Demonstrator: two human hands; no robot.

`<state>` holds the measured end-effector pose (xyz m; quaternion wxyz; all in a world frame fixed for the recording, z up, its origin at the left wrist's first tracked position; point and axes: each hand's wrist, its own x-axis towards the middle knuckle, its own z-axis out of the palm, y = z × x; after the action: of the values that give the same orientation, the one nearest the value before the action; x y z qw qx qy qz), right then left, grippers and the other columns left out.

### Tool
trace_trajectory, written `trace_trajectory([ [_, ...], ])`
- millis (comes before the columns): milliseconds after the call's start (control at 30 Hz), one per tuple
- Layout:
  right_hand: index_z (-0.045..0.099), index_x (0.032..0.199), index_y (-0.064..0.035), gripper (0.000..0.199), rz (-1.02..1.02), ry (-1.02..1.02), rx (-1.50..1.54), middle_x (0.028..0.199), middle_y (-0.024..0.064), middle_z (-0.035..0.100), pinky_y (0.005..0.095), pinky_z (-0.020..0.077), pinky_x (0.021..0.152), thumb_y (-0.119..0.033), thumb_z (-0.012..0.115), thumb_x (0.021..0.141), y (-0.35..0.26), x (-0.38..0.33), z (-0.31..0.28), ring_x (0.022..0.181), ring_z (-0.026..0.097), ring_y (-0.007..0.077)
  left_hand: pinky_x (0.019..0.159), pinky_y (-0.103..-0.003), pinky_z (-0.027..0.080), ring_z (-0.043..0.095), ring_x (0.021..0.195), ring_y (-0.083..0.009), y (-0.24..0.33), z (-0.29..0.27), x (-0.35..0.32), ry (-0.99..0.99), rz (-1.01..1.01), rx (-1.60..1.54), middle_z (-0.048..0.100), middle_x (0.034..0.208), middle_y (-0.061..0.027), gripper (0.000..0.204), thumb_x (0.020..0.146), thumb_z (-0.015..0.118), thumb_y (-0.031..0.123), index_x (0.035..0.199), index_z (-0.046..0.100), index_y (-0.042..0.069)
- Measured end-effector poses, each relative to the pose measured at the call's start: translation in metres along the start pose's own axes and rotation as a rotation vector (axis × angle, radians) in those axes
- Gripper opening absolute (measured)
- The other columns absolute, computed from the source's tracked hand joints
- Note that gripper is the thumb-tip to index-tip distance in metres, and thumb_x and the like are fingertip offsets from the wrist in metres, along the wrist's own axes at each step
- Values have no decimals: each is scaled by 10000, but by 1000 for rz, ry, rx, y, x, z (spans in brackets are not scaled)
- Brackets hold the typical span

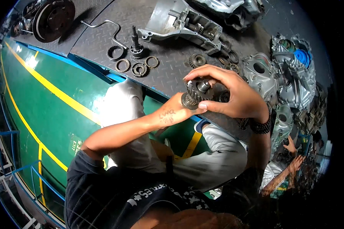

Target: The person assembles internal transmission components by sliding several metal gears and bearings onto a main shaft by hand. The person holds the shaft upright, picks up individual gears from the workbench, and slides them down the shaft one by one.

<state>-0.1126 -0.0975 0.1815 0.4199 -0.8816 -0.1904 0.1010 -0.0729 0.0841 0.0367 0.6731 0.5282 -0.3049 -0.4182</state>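
Observation:
Above the table's near edge, my two hands hold a gear shaft (199, 94), a dark metal piece with toothed gears and a short round end pointing up. My left hand (173, 111) is closed around its lower end, where the fingers are partly hidden. From the right, my right hand (239, 94) grips the gear, fingers over its far side and thumb on its near side. Just beyond lies a loose gear (197, 60). Farther left, a splined shaft (135, 45) stands upright among several toothed rings (123, 65).
An open gearbox housing (162, 24) lies on the checkered steel tabletop (99, 44), near a bent metal bar (116, 28). A brake disc (54, 21) stands at far left. More metal housings (296, 82) crowd the right, where another person's hand (296, 164) shows.

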Motion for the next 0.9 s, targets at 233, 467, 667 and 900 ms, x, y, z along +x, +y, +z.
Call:
trace_trajectory([
  [233,580,1409,-64,734,282,17,113,1242,95,715,383,490,1053,-131,878,741,-8,5,3,1198,644,221,996,-342,475,609,1098,-168,9,-3,-3,0,-3,61,686,1145,-88,395,971,710,242,1287,635,18],
  [467,498,1494,-46,884,6,37,239,1263,94,707,372,462,1087,-143,899,713,8,8,18,1199,638,213,1194,-398,360,461,1410,-244,21,-11,0,-181,222,132,496,1483,-135,679,961,678,292,1523,401,30],
  [667,591,1403,-35,759,108,126,99,1230,85,687,353,462,1061,-206,895,729,5,4,37,1195,618,199,1153,-399,394,495,1366,-228,18,-16,-12,-123,172,-139,537,1397,-133,782,890,707,494,1486,467,49],
  [900,604,1382,-36,564,160,198,242,1107,80,709,332,483,1006,-169,794,867,9,-10,26,1049,651,159,1051,-320,452,592,1155,-141,20,0,-4,113,208,-118,680,1286,-82,469,970,708,172,1398,591,21],
])
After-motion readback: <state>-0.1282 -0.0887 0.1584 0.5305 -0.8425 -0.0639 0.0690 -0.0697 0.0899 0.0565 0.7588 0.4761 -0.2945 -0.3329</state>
